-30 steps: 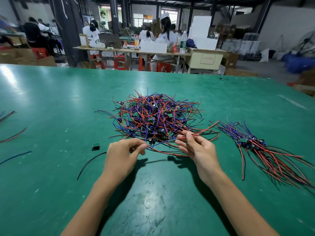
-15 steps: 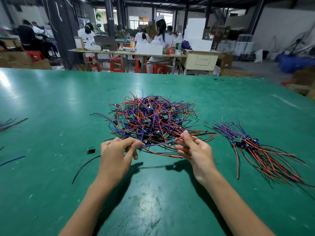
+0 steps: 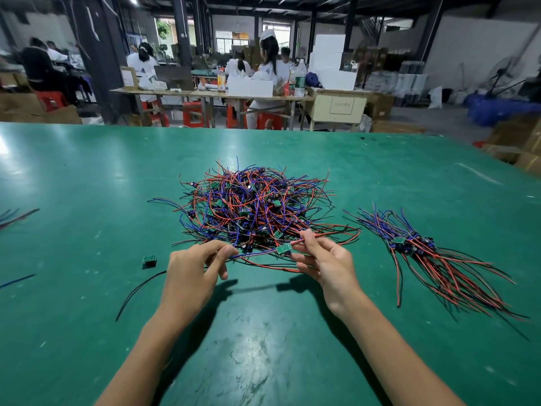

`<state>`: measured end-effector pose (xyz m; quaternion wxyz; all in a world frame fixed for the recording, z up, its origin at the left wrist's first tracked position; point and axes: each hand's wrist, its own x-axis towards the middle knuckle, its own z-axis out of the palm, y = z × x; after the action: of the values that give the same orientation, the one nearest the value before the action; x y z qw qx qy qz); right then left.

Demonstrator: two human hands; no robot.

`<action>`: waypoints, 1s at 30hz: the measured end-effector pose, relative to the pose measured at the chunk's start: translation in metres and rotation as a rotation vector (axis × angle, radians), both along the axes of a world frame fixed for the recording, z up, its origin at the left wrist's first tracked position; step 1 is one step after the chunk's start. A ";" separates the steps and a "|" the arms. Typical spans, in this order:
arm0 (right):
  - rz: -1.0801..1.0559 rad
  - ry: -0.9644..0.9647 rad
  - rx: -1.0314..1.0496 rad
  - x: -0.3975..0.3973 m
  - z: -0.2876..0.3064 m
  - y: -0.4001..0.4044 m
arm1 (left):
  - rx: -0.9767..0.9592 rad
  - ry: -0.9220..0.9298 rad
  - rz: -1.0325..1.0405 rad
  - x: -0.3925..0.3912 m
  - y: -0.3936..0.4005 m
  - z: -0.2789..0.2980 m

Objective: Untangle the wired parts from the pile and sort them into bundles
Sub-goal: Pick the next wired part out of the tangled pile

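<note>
Red-blue wired part (image 3: 283,248) stretched between left hand (image 3: 193,273), right hand (image 3: 328,263)

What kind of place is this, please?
Most likely a small electronics assembly workshop. A tangled pile of red and blue wired circuit parts lies on a large green worktable, a sorted bundle lies beside it, and other workers sit at benches behind.

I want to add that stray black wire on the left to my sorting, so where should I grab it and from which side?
Take the loose black wire near its upper right end, close to the left hand. It lies flat on the green table in a shallow curve, apart from the tangled pile of red and blue wired parts, so a pinch from above there probably lifts it clear.
</note>
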<state>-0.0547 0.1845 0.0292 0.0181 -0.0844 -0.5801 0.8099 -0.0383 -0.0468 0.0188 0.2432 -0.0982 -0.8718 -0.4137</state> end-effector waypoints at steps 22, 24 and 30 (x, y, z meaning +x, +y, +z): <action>0.056 0.132 -0.076 0.002 -0.001 -0.003 | 0.060 0.041 -0.031 0.001 0.002 -0.001; 0.028 0.166 -0.102 0.001 0.003 -0.001 | 0.056 0.050 -0.016 0.002 0.003 0.000; -0.302 0.301 -0.339 -0.013 0.028 0.047 | 0.042 0.057 0.048 0.003 0.005 0.002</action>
<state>-0.0678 0.2312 0.0575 0.2104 -0.0506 -0.4077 0.8871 -0.0352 -0.0415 0.0209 0.2798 -0.0839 -0.8579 -0.4228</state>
